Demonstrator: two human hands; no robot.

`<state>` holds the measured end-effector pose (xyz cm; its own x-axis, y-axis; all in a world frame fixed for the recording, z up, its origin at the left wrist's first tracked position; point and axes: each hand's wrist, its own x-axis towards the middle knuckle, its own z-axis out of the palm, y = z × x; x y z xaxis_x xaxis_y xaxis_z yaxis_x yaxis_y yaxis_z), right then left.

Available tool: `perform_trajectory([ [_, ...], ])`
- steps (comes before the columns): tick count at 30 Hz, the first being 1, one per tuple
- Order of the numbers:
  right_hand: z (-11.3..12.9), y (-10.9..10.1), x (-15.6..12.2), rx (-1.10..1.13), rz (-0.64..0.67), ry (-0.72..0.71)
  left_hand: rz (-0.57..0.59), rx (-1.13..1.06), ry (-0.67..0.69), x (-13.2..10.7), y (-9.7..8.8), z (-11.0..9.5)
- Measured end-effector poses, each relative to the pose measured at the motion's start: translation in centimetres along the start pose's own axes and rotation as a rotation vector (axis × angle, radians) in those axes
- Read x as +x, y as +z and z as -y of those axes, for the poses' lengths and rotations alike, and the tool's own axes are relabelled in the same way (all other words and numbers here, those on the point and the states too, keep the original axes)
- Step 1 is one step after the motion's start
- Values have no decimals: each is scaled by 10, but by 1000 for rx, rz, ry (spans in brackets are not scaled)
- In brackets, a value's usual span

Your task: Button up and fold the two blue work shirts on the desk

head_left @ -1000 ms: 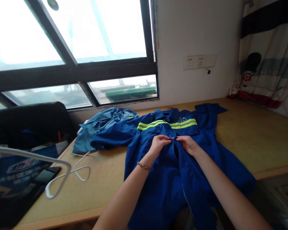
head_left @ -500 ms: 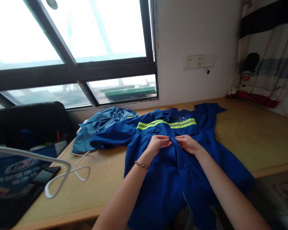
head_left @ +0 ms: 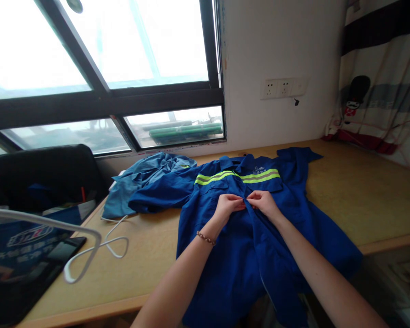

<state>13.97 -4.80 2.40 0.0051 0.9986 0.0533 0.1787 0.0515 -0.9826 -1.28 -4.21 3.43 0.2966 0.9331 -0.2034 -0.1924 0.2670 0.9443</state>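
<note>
A dark blue work jacket (head_left: 222, 255) with yellow-and-grey reflective bands across the chest lies front up, its lower end hanging over the table's near edge. At the front opening, just below the bands, my left hand (head_left: 228, 206) pinches one edge of the cloth. My right hand (head_left: 262, 202) pinches the other edge, its fingertips almost touching those of the left. Whatever small fastening lies between the fingertips is hidden. Below the hands the front edges hang apart in a loose fold.
A lighter blue garment (head_left: 140, 168) lies crumpled at the back left of the wooden table (head_left: 355, 196). A white cable (head_left: 85, 264) loops over the left side, near a black tablet-like object (head_left: 63, 255). A black chair back (head_left: 48, 173) stands beyond the left edge.
My right hand has shifted slightly left, and its fingertips have come closer to my left hand's at the jacket opening. The jacket lies as before.
</note>
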Motion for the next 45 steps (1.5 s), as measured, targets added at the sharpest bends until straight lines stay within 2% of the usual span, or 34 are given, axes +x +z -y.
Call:
perform_trajectory([
  [5,-7,8,-1,-221,-19,-185,-34,-106,5,4,2,9],
  [8,-6,9,-1,-222,13,-224,-69,-141,-28,7,-1,12],
  [14,-2,1,1,111,174,-41,-13,-261,-83,11,-5,14],
  [21,-4,-3,1,268,171,89,-15,-295,-64,11,-5,15],
  [27,-3,-7,1,288,155,119,15,-307,54,12,-5,19],
  [31,-4,-9,4,142,127,64,24,-236,99,16,-8,22],
  [35,5,-4,-5,-327,-64,-129,29,-138,162,25,-12,24],
  [37,10,1,-15,-574,-107,-203,20,-105,194,32,-15,24],
  [41,10,10,-25,-854,-42,-128,-2,2,246,52,-18,16],
  [45,0,15,-12,-799,-78,-84,14,137,271,77,-20,5],
])
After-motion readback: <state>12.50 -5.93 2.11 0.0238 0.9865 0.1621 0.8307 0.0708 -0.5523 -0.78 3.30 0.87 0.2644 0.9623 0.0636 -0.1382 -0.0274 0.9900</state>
